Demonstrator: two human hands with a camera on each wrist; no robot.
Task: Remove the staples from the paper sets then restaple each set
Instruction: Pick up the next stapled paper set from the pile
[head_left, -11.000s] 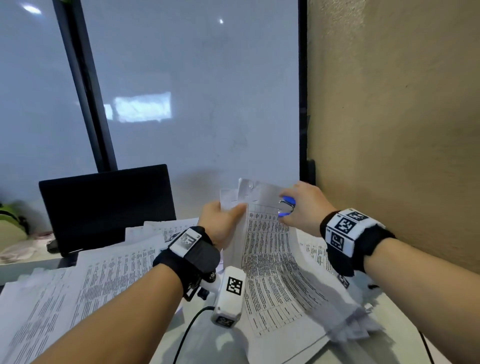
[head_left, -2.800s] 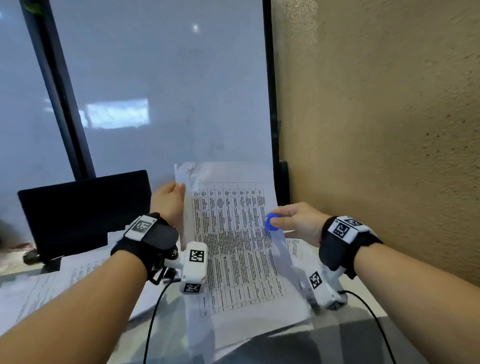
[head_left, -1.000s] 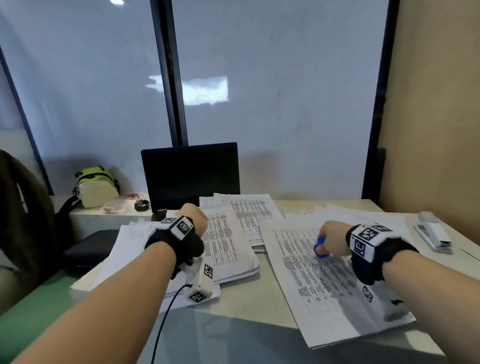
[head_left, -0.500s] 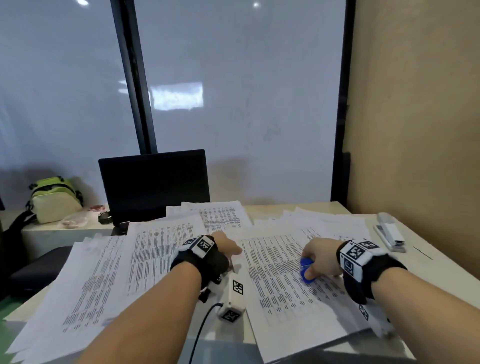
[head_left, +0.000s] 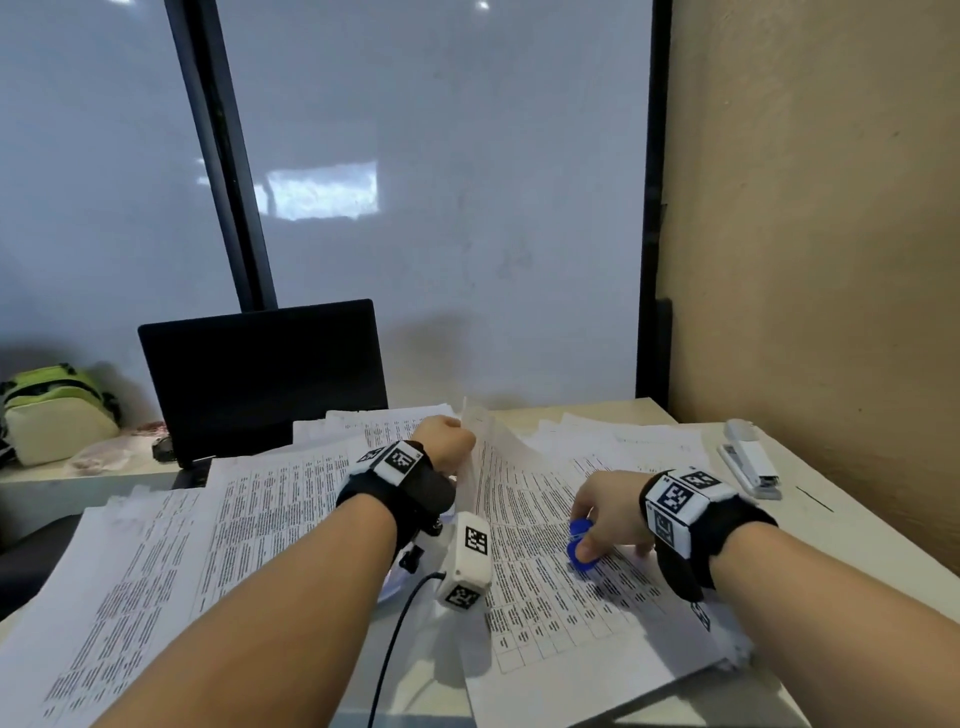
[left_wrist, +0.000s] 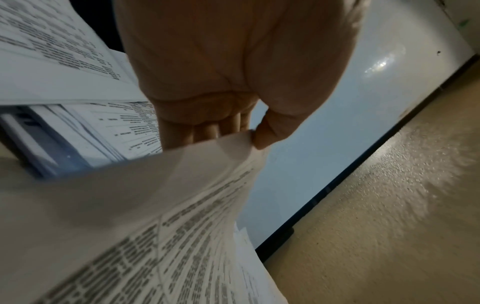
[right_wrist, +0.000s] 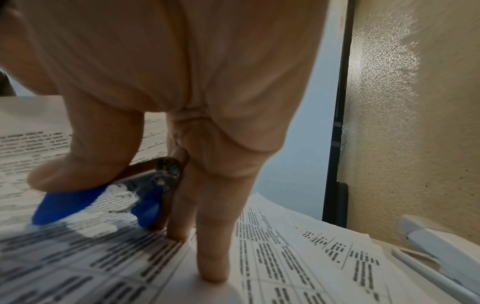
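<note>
At the left of the head view, loose printed sheets (head_left: 171, 561) are overlapping in a wide fan across the desk (head_left: 810, 525); I judge that the freed set could get mixed into them, since nothing is marking where one set ends.

Just left of centre, the left hand (head_left: 447, 441) is pinching the upper corner of the paper set (head_left: 545, 545) between thumb and fingers, its grip closed on that corner and lifting it into a steep curl. With no staple visible, the pages may be sliding out of register as the corner is rising, so a new staple could miss the lower sheets.

Right of centre, the right hand (head_left: 608, 514) is holding the blue staple remover (head_left: 581, 546), thumb on one blue wing, while two straight fingertips (right_wrist: 211, 273) are pressing the set down. That grip is looking shallow, and the remover could be snagging or tearing the top sheet.

At the far right the white stapler (head_left: 748, 460) is lying well apart from both hands, near the wall; reaching for it would mean letting go of the pages.
</note>
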